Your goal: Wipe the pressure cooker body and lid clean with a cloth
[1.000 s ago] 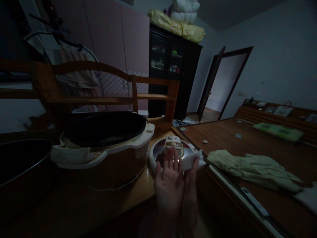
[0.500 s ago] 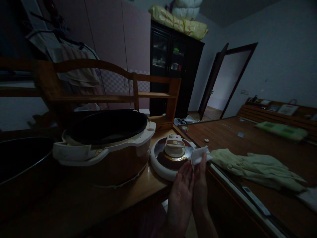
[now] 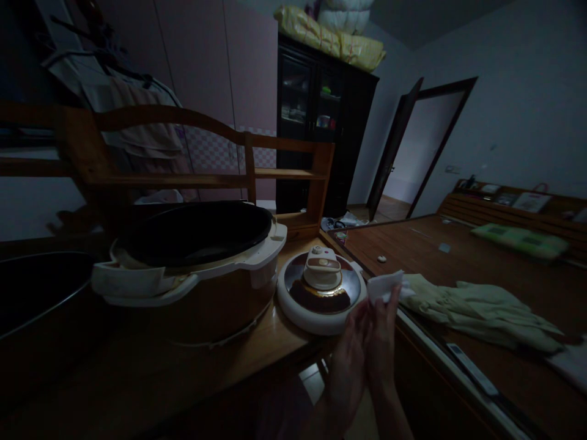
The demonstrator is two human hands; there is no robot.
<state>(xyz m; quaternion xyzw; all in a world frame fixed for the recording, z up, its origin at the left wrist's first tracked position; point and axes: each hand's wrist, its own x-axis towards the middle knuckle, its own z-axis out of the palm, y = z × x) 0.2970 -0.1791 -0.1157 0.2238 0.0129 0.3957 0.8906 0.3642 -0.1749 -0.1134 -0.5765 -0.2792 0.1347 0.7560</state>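
A folded white tissue (image 3: 384, 287) sticks up from between my two hands, which are pressed together at the right of the lid. Fingers of my right hand (image 3: 383, 342) lie along it and grip it. Against that hand rests my left hand (image 3: 347, 360), its fingertips closed at the tissue's lower edge, partly hidden. Just left of them, a round lid (image 3: 302, 311) with a white rim and beige handle lies on the wooden desk. Farther left stands a brown and white electric cooker (image 3: 229, 305) without a lid on it, a dark inner pot (image 3: 206, 232) in its mouth.
Another dark pot (image 3: 41, 293) is at the far left. A wooden shelf rail (image 3: 183, 181) runs behind the cooker. On the right, a brown bed surface (image 3: 403, 244) holds a crumpled pale green garment (image 3: 477, 311) and a thin grey-white strip-shaped object (image 3: 472, 368).
Both hands have moved right, away from the lid, carrying the tissue with them. More of the lid's right side shows. The cooker and lid stay in place.
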